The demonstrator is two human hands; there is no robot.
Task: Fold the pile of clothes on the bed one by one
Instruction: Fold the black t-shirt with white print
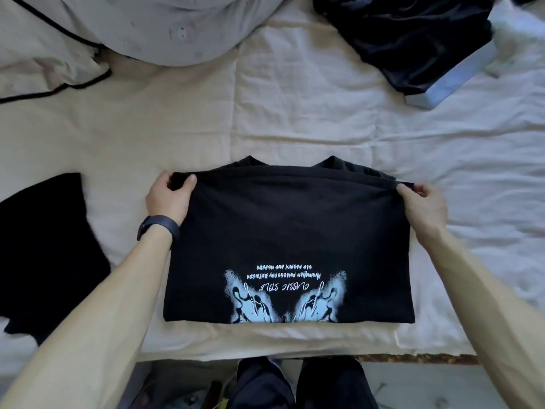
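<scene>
Both arms reach forward over the near edge of the bed point(295, 113), bare forearms nearly straight, as a person folds a black T-shirt point(289, 231). The left hand point(169, 199), a dark band point(159, 228) on its wrist, curls round the shirt's upper left corner, thumb on top of the cloth and fingers tucked beneath. The right hand point(424, 205) pinches the upper right corner between thumb and fingers in the same way. The doubled panel stretches taut between the two grips, its top edge just short of the collar, and its pale blue print and upside-down lettering run along the fold nearest the bed's near edge. A heap of dark clothes point(407, 39) lies toward the far right corner, well apart. Another black garment point(44, 246) lies flat by the left edge, and a rumpled pale duvet point(147, 25) lies along the far edge.
</scene>
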